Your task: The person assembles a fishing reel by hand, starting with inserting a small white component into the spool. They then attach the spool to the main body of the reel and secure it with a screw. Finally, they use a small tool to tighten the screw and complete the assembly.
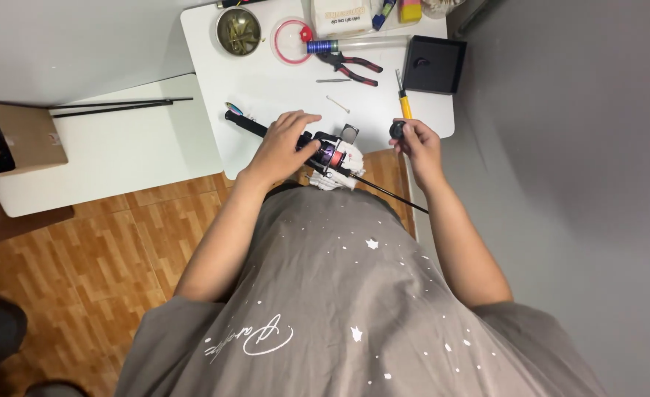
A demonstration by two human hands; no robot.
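My left hand (284,143) grips the black handle of a fishing rod (245,123) that lies across the near edge of the white table (281,81). A spinning reel (334,153) with a reddish spool sits on the rod just right of that hand, over a crumpled white cloth (337,179). My right hand (415,143) holds a small round black knob (397,130) between its fingertips, a little apart from the reel. The thin black rod shaft (391,195) runs off toward the lower right.
On the table stand a metal bowl of small parts (238,31), a red ring lid (293,41), red-handled pliers (354,68), a yellow-handled screwdriver (404,103), a black tray (434,65) and a white box (340,16). A cardboard box (16,138) sits on a lower white table at left.
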